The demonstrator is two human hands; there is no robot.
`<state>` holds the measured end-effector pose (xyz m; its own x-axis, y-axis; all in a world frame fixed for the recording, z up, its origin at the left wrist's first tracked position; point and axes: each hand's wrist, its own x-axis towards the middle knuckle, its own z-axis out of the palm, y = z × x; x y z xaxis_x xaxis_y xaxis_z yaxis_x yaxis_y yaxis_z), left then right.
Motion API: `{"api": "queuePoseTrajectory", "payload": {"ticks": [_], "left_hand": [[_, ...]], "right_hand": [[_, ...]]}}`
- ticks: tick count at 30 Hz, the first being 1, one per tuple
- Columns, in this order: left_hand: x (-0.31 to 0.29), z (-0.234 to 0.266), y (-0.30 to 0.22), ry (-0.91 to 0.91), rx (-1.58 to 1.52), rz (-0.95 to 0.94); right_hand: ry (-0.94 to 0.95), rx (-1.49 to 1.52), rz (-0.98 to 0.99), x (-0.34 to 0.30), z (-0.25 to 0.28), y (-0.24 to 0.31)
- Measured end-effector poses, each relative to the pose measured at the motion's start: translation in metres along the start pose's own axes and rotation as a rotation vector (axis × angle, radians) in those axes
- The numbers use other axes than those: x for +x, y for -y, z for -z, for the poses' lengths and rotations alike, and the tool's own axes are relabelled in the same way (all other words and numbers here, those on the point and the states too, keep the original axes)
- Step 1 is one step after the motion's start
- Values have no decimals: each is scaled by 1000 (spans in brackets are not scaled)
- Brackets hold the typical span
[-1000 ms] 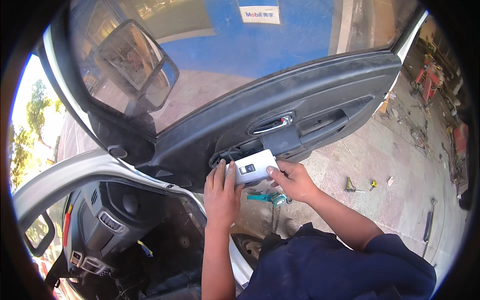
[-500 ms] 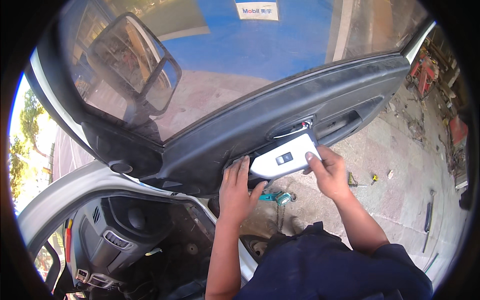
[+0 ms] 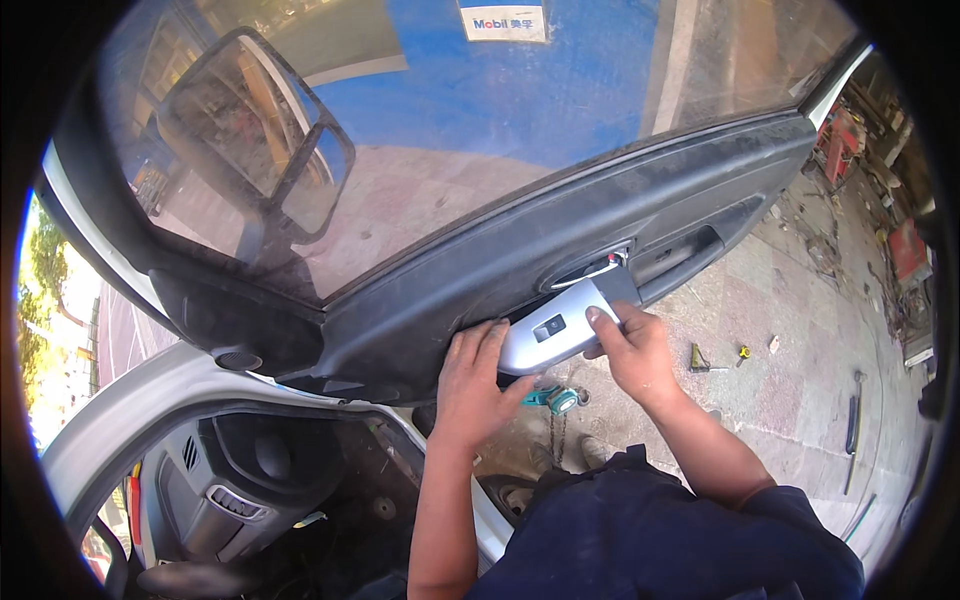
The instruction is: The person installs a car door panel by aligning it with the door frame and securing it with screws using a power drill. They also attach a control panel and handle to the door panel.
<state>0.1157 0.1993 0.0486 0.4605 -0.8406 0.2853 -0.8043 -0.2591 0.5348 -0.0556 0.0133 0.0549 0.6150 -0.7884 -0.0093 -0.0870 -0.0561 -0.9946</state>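
the silver switch panel (image 3: 574, 338) is pinched just beside the black door (image 3: 590, 213) by the right hand (image 3: 637, 352); whether the left hand (image 3: 474, 388) pinches too cannot be told. through a slackened grip, the panel could be dropped.

The switch panel (image 3: 572, 338) is in front of the lower part of the vehicle door (image 3: 450, 285), between the left grip (image 3: 472, 390) at its left end and the right grip (image 3: 640, 350) at its right end. A window switch (image 3: 548, 327) sits in the middle of the panel. Just above the panel is the door handle (image 3: 592, 270), with the pull pocket (image 3: 682, 252) to its right. At upper left, the side mirror (image 3: 235, 130) stands beyond the window glass; the wall (image 3: 540, 95) lies farther behind. The dashboard (image 3: 200, 510), inside the cab, is left of the left forearm (image 3: 445, 520). Right of the right grip, a long bar (image 3: 854, 428) lies on the floor (image 3: 760, 425).
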Motion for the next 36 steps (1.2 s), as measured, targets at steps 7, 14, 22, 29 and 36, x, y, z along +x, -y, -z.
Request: {"api": "queuePoseTrajectory", "payload": {"ticks": [7,14,22,29,36], "left_hand": [[-5,10,-4,89,202,94],[-9,13,-20,97,308,204],[-12,9,-15,50,225,185],[-24,-8,-17,-151,252,198],[-38,-18,-4,-357,387,133]], "right_hand": [[66,-173,86,-6,-22,-22],[167,-230,-11,-2,-18,-9],[-40,-637,461,0,-16,-19],[52,-664,264,0,-13,-18],[1,-795,481,-1,-17,-29]]}}
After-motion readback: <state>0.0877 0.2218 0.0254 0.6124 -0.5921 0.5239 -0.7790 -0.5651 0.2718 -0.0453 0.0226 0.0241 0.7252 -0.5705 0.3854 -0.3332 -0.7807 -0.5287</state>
